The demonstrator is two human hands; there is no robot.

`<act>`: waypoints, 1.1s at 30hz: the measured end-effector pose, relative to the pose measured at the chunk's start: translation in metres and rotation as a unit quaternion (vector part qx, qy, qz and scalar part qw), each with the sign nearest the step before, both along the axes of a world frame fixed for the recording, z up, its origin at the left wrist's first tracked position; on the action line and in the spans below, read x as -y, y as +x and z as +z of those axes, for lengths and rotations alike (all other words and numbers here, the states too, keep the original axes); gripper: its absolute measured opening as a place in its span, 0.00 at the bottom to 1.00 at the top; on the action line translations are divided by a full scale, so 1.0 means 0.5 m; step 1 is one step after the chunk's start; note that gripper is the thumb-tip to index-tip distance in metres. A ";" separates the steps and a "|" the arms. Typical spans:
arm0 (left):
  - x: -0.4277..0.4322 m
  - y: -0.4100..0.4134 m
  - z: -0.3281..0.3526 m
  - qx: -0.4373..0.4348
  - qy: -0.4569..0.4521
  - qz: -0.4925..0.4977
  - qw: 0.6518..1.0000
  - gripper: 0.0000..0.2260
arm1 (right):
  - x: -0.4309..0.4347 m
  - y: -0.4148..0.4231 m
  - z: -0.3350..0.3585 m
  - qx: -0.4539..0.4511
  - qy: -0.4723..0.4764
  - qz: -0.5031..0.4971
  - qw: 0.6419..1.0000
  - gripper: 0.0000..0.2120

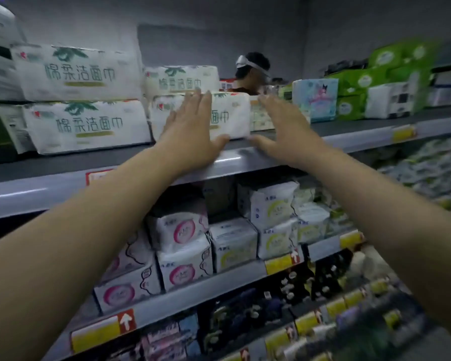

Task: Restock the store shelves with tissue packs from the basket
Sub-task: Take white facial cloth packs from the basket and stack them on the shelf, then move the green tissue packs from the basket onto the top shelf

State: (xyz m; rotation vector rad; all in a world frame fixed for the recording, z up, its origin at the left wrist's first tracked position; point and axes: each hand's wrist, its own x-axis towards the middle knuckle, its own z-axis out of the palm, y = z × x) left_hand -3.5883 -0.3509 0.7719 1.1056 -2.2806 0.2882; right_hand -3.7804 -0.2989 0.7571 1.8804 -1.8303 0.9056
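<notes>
Nearest me, my left arm (89,230) and right arm (388,217) reach up and away toward the top shelf (63,188).

At the far left of that shelf, 2 large white tissue packs (89,123) with green print lie stacked one on the other. Just right of them is a second stack of 2: the upper pack (182,78) sits farther back, and the lower tissue pack (229,113) lies near the shelf's front edge.

My left hand (193,131) is open, fingers straight and flat against the front face of that lower pack, thumb down at its bottom edge. My right hand (284,131) is open too, fingers spread, at the pack's right end. It is blurred, so I cannot tell whether it touches the pack.

Behind my right hand stand small pale packs (261,118), then a blue pack (315,100), green packs (375,82) and a white pack (388,100). Beyond the shelf, another person's head (253,69) shows.

On the shelf below, small white packets with pink circles (182,256) sit left of ones with yellow-green circles (274,212).
</notes>
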 end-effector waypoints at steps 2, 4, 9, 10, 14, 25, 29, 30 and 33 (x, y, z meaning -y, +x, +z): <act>-0.037 -0.025 -0.033 0.043 0.025 -0.097 0.994 0.40 | -0.062 -0.012 -0.042 -0.031 0.037 -0.051 0.998 0.40; -0.070 -0.050 -0.071 0.088 0.037 -0.151 0.984 0.40 | -0.129 -0.028 -0.086 -0.047 0.086 -0.111 0.989 0.41; -0.161 -0.145 -0.164 0.205 0.060 -0.220 0.952 0.39 | -0.305 -0.094 -0.198 -0.019 0.202 -0.233 0.951 0.41; -0.179 -0.170 -0.183 0.224 0.063 -0.228 0.946 0.39 | -0.338 -0.114 -0.222 -0.013 0.221 -0.248 0.943 0.41; -0.244 -0.285 -0.268 0.266 0.067 -0.278 0.921 0.39 | -0.459 -0.195 -0.315 0.027 0.265 -0.313 0.912 0.41; -0.436 -0.792 -0.543 0.397 0.103 -0.385 0.827 0.42 | -0.730 -0.559 -0.597 0.116 0.334 -0.399 0.846 0.42; -0.503 -0.981 -0.671 0.431 0.127 -0.411 0.793 0.42 | -0.808 -0.701 -0.722 0.171 0.386 -0.415 0.806 0.41; -0.515 -1.018 -0.704 0.444 0.129 -0.414 0.784 0.42 | -0.823 -0.728 -0.754 0.188 0.398 -0.416 0.796 0.41; -0.546 -1.103 -0.802 0.479 0.140 -0.427 0.754 0.42 | -0.855 -0.785 -0.845 0.227 0.428 -0.412 0.772 0.42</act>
